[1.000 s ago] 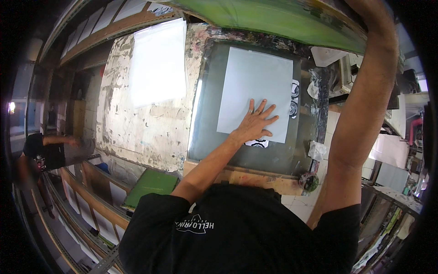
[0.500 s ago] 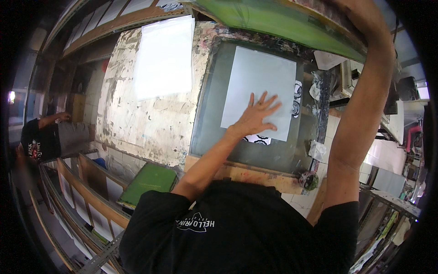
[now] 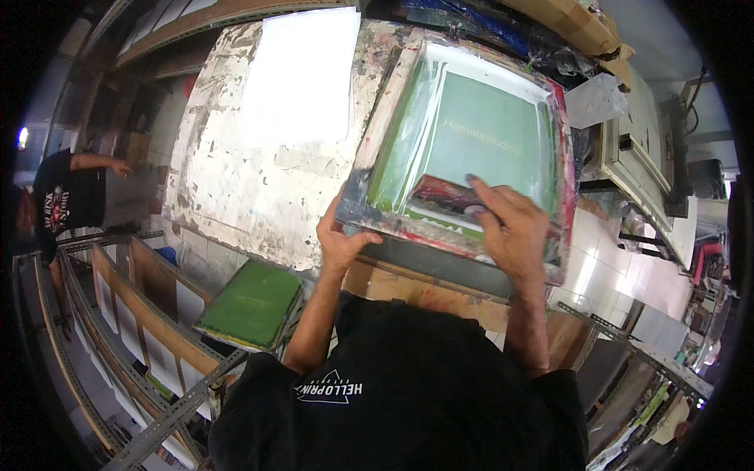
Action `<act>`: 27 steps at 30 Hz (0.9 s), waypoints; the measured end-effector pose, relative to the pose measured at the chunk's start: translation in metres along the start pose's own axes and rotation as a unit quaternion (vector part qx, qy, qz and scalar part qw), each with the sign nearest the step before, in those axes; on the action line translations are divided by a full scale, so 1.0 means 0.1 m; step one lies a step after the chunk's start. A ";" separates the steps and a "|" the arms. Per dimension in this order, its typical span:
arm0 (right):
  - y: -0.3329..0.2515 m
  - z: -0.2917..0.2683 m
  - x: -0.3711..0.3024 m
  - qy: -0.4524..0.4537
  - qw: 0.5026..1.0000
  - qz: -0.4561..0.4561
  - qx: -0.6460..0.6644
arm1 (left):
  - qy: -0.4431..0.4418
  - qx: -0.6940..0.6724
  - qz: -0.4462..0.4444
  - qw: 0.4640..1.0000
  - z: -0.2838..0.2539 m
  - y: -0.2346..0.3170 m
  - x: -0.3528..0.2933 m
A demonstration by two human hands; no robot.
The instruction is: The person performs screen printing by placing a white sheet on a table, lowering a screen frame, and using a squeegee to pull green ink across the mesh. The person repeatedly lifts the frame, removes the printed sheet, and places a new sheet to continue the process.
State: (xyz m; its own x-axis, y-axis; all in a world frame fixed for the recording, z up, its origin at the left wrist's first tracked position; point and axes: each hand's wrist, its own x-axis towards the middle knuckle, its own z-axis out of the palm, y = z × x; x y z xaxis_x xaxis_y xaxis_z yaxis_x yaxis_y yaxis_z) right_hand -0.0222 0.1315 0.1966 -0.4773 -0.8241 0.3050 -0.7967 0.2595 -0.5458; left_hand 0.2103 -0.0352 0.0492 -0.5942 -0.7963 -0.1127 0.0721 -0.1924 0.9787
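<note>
A silk-screen printing frame [image 3: 564,169] with green mesh [image 3: 483,110] lies lowered over the printing board. White ink [image 3: 510,78] smears the mesh along its far and left edges. My left hand [image 3: 339,239] grips the near left corner of the frame, thumb and fingers around it. A squeegee [image 3: 444,195], stained dark red, rests near the frame's near side. My right hand [image 3: 514,224] is closed on the squeegee's right end. The sheet of paper under the frame is hidden from sight.
A stack of white paper [image 3: 302,78] lies on the paint-worn table [image 3: 212,157] to the left. Another green screen [image 3: 250,304] leans at the lower left beside wooden racks [image 3: 149,314]. A person in a black shirt [image 3: 67,188] stands at far left. A cardboard box [image 3: 581,27] is at the back.
The raised screen has come down over the paper on the board. My left hand moved from the paper to the frame's corner; my right hand left the raised frame and holds the squeegee.
</note>
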 end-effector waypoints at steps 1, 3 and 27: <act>0.13 0.18 -0.09 -0.043 0.998 0.027 0.023 | 0.005 0.077 0.058 0.995 -0.10 -0.24 -0.01; 0.32 0.50 -0.23 -0.109 0.993 0.042 0.001 | 0.015 0.229 0.169 0.959 -0.24 -0.59 -0.01; 2.81 1.08 2.19 -0.021 0.974 0.021 -0.225 | 0.018 0.423 0.183 0.887 -0.31 -0.60 -0.09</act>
State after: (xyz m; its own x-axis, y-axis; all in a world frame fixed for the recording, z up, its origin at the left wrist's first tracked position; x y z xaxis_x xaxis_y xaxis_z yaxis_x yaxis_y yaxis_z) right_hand -0.3113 -0.0304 0.0260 -0.5042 -0.8259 0.2525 -0.8636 0.4795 -0.1562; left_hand 0.2357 -0.0343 -0.0137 -0.6277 -0.7375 0.2491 -0.3810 0.5701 0.7279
